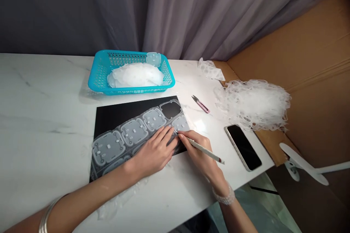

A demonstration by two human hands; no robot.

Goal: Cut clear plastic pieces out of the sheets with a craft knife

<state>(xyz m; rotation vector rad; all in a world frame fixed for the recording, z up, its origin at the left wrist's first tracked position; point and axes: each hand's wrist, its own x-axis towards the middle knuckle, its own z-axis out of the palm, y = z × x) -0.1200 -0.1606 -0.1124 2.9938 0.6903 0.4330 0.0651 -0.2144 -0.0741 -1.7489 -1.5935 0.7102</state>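
Note:
A translucent plastic sheet of rounded-square pieces (133,131) lies across a black mat (109,116). One outline near its upper right end has its piece gone, and black shows through. My left hand (157,149) rests flat on the sheet, fingers stretched towards the right. In my right hand (198,149) is a slim pale pen-like tool (205,151), gripped like a pencil. Its tip is at the sheet beside my left fingertips; the exact tip is too small to make out.
Behind the mat stands a blue plastic basket (131,90) with a heap of translucent pieces (136,74). Pink-handled thread snips (201,104) lie to the right, near a phone (244,148) and a pile of plastic offcuts (257,103). A cardboard wall (306,62) borders the right side.

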